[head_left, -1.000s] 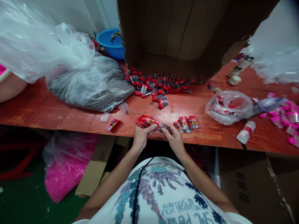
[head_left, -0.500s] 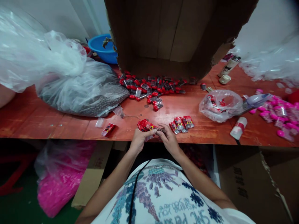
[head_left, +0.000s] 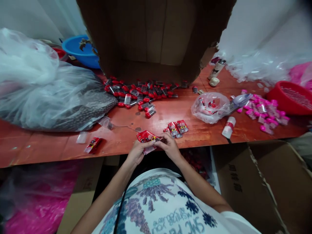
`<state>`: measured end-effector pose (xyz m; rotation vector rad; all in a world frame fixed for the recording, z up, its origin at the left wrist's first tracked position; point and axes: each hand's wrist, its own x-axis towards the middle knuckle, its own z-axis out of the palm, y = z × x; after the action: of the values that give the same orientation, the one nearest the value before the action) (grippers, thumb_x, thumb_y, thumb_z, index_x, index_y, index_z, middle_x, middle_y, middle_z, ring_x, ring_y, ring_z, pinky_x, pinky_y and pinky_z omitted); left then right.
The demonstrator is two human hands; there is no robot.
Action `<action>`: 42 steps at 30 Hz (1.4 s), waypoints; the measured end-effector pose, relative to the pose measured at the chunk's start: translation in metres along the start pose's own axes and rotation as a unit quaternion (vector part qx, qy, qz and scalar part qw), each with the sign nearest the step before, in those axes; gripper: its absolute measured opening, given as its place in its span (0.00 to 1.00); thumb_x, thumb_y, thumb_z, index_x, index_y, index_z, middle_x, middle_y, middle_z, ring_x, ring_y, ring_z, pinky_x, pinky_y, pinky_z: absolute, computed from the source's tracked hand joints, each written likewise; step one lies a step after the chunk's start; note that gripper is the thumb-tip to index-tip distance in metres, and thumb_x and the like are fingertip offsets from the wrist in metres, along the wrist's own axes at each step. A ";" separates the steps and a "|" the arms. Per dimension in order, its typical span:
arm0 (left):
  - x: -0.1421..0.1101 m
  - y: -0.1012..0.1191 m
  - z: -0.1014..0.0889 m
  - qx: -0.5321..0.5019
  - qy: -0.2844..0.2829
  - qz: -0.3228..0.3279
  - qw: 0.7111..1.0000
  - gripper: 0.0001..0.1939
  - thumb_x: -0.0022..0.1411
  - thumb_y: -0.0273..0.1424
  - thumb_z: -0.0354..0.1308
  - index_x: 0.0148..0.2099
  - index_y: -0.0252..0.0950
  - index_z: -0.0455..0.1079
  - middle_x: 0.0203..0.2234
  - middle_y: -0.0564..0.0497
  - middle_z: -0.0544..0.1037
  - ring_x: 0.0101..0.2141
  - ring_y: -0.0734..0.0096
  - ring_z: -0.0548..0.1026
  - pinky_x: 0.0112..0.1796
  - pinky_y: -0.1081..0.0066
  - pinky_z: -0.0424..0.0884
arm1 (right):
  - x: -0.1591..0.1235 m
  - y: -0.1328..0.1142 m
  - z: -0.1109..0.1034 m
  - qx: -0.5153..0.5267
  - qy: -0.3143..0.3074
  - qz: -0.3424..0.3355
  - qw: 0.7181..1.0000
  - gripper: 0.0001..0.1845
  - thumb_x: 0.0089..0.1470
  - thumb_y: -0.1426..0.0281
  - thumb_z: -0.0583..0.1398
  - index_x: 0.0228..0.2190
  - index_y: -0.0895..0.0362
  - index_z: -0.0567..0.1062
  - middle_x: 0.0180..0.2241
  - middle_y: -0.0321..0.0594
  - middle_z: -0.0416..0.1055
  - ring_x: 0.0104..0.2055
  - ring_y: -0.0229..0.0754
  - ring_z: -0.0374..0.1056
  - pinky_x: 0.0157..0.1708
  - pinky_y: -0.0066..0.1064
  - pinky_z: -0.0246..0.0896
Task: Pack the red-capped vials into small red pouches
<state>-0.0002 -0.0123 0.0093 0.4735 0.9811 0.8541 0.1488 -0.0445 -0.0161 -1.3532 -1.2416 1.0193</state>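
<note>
Two hands, left (head_left: 136, 153) and right (head_left: 170, 147), both partly curled, pinching red printed packets (head_left: 146, 137) at the tabletop's (head_left: 122, 139) near edge; similar packets (head_left: 177, 128) lying rightward.

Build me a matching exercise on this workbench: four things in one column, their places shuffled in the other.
Things
1. Blue basin
2. Pink-capped containers
3. Glossy red packaging
4. Large translucent bag with dark contents

Places
A. In a loose heap beside the red basin
B. On the left part of the bench, in front of the blue basin
C. Between the left hand and right hand
D. Towards the back, left of the cardboard box

Right pairs
1-D
2-A
3-C
4-B
</note>
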 end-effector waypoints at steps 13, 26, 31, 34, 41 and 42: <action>0.010 -0.010 0.000 -0.034 0.089 -0.046 0.994 0.13 0.45 0.12 0.60 0.34 0.27 0.74 0.31 0.43 0.81 0.31 0.63 0.80 0.34 0.70 0.77 | 0.031 0.002 -0.078 -0.478 0.105 -0.076 0.868 0.41 0.40 0.47 0.65 0.56 0.46 0.66 0.60 0.47 0.52 0.62 0.63 0.44 0.57 0.59 0.41; 0.006 -0.024 0.008 0.004 0.077 -0.106 0.991 0.13 0.52 0.11 0.55 0.38 0.26 0.74 0.33 0.42 0.80 0.31 0.68 0.80 0.34 0.73 0.77 | -0.007 -0.005 -0.152 -0.545 -0.085 -0.024 0.834 0.38 0.41 0.50 0.65 0.53 0.49 0.69 0.49 0.45 0.64 0.54 0.56 0.52 0.53 0.48 0.50; 0.004 -0.032 0.016 -0.001 0.053 -0.100 0.994 0.12 0.51 0.12 0.56 0.37 0.27 0.73 0.33 0.42 0.80 0.32 0.65 0.80 0.36 0.68 0.78 | -0.087 0.010 -0.218 -0.586 -0.040 0.017 0.809 0.35 0.45 0.52 0.64 0.54 0.49 0.68 0.49 0.47 0.66 0.56 0.60 0.52 0.53 0.50 0.51; 0.002 -0.034 0.023 -0.007 0.042 -0.090 0.995 0.09 0.50 0.12 0.58 0.34 0.27 0.72 0.31 0.43 0.80 0.30 0.62 0.79 0.35 0.61 0.79 | -0.122 0.030 -0.237 -0.596 0.021 0.051 0.801 0.39 0.44 0.49 0.63 0.56 0.48 0.65 0.57 0.49 0.60 0.61 0.67 0.47 0.53 0.62 0.47; -0.006 -0.035 0.030 0.016 0.034 -0.052 0.998 0.08 0.44 0.18 0.66 0.30 0.29 0.73 0.25 0.46 0.79 0.25 0.65 0.77 0.28 0.63 0.78 | -0.092 0.030 -0.140 -0.216 0.185 -0.001 0.959 0.13 0.58 0.61 0.55 0.36 0.54 0.77 0.37 0.43 0.73 0.41 0.45 0.69 0.45 0.39 0.63; -0.007 -0.034 0.031 0.015 0.035 -0.038 0.999 0.09 0.42 0.18 0.67 0.29 0.29 0.73 0.24 0.47 0.79 0.25 0.66 0.77 0.28 0.65 0.78 | -0.080 0.022 -0.115 -0.157 0.164 -0.004 0.974 0.12 0.57 0.61 0.56 0.34 0.54 0.77 0.35 0.42 0.73 0.39 0.44 0.69 0.42 0.36 0.64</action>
<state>0.0382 -0.0376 0.0046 0.4315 1.0703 0.7925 0.2556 -0.1379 -0.0240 -1.6799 -1.1856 0.5746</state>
